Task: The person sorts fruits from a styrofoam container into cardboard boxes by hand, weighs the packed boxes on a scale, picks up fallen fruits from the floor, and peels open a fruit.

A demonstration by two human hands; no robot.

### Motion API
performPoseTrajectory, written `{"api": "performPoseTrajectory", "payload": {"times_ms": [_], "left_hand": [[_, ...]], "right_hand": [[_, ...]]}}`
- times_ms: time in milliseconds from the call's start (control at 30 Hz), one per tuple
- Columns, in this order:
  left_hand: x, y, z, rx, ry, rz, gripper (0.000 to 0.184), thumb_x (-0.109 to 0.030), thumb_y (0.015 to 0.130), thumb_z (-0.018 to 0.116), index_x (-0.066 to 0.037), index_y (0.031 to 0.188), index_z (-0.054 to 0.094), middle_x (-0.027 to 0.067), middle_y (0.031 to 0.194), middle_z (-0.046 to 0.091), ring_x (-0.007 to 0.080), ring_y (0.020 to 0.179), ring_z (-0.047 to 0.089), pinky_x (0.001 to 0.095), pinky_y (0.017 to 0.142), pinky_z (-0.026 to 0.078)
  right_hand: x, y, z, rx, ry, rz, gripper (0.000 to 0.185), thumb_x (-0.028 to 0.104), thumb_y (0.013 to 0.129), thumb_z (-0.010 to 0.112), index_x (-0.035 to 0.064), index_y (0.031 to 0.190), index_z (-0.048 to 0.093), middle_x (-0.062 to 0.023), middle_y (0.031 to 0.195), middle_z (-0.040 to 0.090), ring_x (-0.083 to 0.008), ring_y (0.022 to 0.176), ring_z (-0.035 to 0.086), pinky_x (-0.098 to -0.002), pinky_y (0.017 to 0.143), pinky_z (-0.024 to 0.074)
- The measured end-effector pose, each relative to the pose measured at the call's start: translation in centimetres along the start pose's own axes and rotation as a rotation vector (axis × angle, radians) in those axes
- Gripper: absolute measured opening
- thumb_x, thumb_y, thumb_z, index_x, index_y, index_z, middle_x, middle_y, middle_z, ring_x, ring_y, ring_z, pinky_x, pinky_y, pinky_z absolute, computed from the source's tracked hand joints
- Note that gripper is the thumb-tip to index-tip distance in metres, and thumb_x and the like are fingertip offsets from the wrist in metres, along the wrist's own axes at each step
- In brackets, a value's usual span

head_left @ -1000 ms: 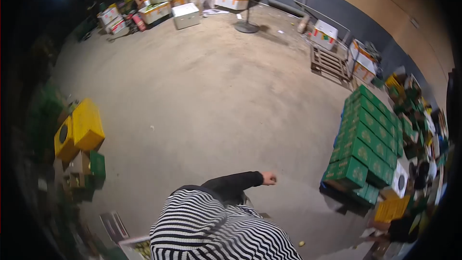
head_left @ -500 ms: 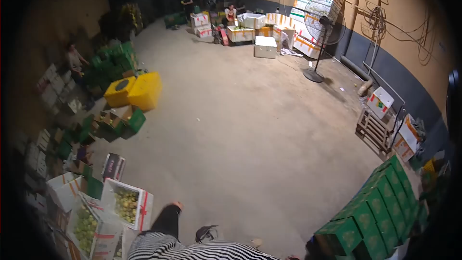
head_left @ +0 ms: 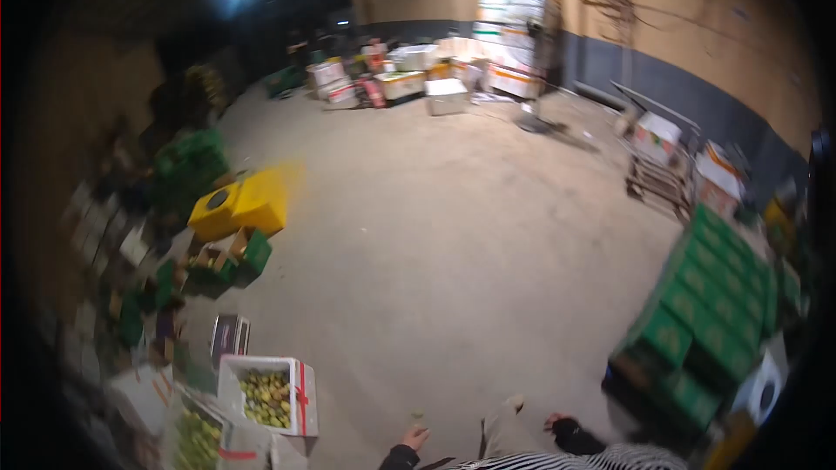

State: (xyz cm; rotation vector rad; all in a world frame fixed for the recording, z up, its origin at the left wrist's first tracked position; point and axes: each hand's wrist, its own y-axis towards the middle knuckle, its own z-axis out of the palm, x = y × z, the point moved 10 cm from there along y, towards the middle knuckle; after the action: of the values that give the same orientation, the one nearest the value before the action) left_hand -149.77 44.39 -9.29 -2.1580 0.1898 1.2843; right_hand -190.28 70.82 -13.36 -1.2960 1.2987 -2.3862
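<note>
My left hand, in a dark sleeve, is low in the middle of the head view. A small yellow-green spot shows just beyond its fingers; I cannot tell whether it is held or on the floor. My right hand, also dark-sleeved, hangs further right beside my leg, with nothing visible in it. Both hands are small and blurred. Left of my left hand stands a white foam box of yellow-green and brownish round fruit. Another lot of green fruit sits beside it.
Stacked green cartons stand at the right. Along the left are open green cartons, a yellow container and a dark box. White boxes, a standing fan and a wooden pallet line the far and right walls.
The view has turned and shifted, and the scene is blurrier. My left hand, earlier stretched out near the fruit box, now shows lower and further right. My right hand has come fully into view.
</note>
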Motion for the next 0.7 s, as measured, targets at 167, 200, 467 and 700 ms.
{"api": "performPoseTrajectory", "payload": {"times_ms": [167, 200, 467, 700], "left_hand": [[8.7, -14.1, -2.1, 0.057, -0.045, -0.442, 0.040, -0.037, 0.070, 0.064, -0.003, 0.092, 0.061, 0.0113, 0.087, 0.062, 0.0189, 0.080, 0.060, 0.0306, 0.070, 0.046], [10.8, -16.1, -1.4, 0.102, 0.072, -0.478, 0.039, -0.037, 0.069, 0.065, -0.003, 0.089, 0.062, 0.0113, 0.086, 0.062, 0.0186, 0.079, 0.060, 0.0302, 0.069, 0.046], [14.6, -25.1, 13.6, 0.665, 0.495, -0.150, 0.042, -0.040, 0.071, 0.058, 0.000, 0.085, 0.063, 0.0189, 0.088, 0.061, 0.0308, 0.084, 0.058, 0.0393, 0.074, 0.043], [8.1, -29.1, 7.8, 0.160, 0.402, -0.347, 0.037, -0.032, 0.077, 0.049, -0.002, 0.095, 0.058, 0.0210, 0.099, 0.056, 0.0341, 0.094, 0.053, 0.0408, 0.081, 0.041]], "right_hand": [[-2.5, -12.0, 4.3, -0.198, -0.464, 0.086, 0.027, 0.008, 0.078, 0.057, -0.0061, 0.100, 0.053, -0.0132, 0.083, 0.058, -0.0212, 0.073, 0.057, -0.0328, 0.062, 0.0514], [-4.4, -12.6, 3.5, -0.195, -0.489, 0.108, 0.027, 0.009, 0.078, 0.057, -0.0061, 0.100, 0.053, -0.0130, 0.082, 0.058, -0.0213, 0.072, 0.057, -0.0327, 0.062, 0.0514], [-3.6, -20.5, 10.7, 0.089, -1.228, 0.012, 0.036, 0.027, 0.080, 0.054, 0.0017, 0.105, 0.054, -0.0098, 0.090, 0.061, -0.0154, 0.074, 0.060, -0.0276, 0.068, 0.0462], [-2.0, -19.7, 11.9, -0.014, -0.730, -0.068, 0.032, 0.021, 0.078, 0.057, -0.0015, 0.100, 0.055, -0.0116, 0.088, 0.060, -0.0187, 0.068, 0.061, -0.0275, 0.060, 0.0480]]}}
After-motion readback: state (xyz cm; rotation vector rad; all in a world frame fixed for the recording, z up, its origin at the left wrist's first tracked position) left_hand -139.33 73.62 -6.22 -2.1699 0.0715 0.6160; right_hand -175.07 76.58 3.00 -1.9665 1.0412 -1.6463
